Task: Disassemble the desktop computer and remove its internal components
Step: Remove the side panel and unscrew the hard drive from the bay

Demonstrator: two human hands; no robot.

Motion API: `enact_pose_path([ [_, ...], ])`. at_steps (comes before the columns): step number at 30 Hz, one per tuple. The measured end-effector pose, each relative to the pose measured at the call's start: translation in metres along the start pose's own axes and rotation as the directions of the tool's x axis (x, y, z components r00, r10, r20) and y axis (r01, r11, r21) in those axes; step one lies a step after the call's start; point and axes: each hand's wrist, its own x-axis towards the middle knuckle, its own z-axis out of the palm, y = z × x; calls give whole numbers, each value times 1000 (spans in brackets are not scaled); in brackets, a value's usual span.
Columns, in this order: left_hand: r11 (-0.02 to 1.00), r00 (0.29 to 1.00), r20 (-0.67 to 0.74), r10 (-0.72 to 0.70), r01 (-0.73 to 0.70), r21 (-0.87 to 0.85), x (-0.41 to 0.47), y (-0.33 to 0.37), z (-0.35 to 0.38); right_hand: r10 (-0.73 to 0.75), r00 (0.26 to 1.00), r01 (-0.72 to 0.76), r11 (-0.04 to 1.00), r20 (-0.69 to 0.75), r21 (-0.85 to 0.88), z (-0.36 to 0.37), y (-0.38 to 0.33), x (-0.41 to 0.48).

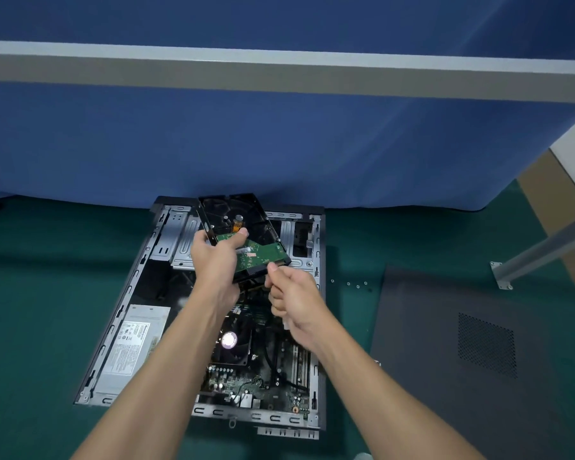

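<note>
**Hard drive lifted out of case, cable end being worked loose**

Left hand [215, 260] grips the hard drive [243, 214] by its near-left corner: thumb on top over the green circuit board, fingers wrapped under. The drive is held tilted, board side up, clear above the open computer case [124, 303] and touching no part of it. I judge the tilt is there to turn the connector edge toward the other hand.

Right hand [296, 298] sits just right of and below that grip. Its fingers are curled and its thumb tip is against the drive's connector edge, pinching the cables [250, 287] where they meet the drive. The plug itself is hidden by the fingers, so I can't tell if it is seated or already out.

Step in hand, as a judgement: one hand steadies the drive while the other pulls the plug. Risk: yanking at an angle strains the connector or the wires.

Directly under the grip is the empty metal drive cage [180, 240]. Lower, between the forearms, are the CPU fan [229, 340] and motherboard [246, 383], both in place. Below-left of the grip is the power supply [133, 340], also mounted.

Well right of the grip, the removed side panel [445, 327] lies flat on the green mat [30, 293], with loose screws [357, 286] between panel and case, parked there out of the way.
</note>
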Motion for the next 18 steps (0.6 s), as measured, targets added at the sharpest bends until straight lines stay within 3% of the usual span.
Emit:
enact_pose_path([
  [3, 999, 999, 1, 34, -34, -24, 4, 11, -3, 77, 989, -51, 978, 123, -200, -7, 0, -5],
  [5, 999, 999, 16, 44, -44, -15, 3, 18, -2, 77, 997, -68, 931, 11, -358, -5, 4, -9],
  [7, 997, 997, 45, 69, -71, 39, 1, 21, 1, -63, 974, -53, 869, -216, -492, -8, 3, -11],
  [9, 989, 990, 92, 110, -118, 87, -7, 18, 9, -242, 890, 14, 862, -387, -507, -19, -10, -12],
  [11, 980, 983, 136, 127, -145, 134, -19, 10, 22, -299, 890, 90, 855, -343, -510, -30, -27, -12],
  [14, 974, 971, 225, 82, -125, 187, -37, -11, 48, -214, 953, 71, 846, -215, -528, -44, -44, -17],
  [18, 996, 918, 395, -44, 11, 86, -60, -37, 78, -162, 930, -49, 835, -330, -548, -81, -51, -22],
])
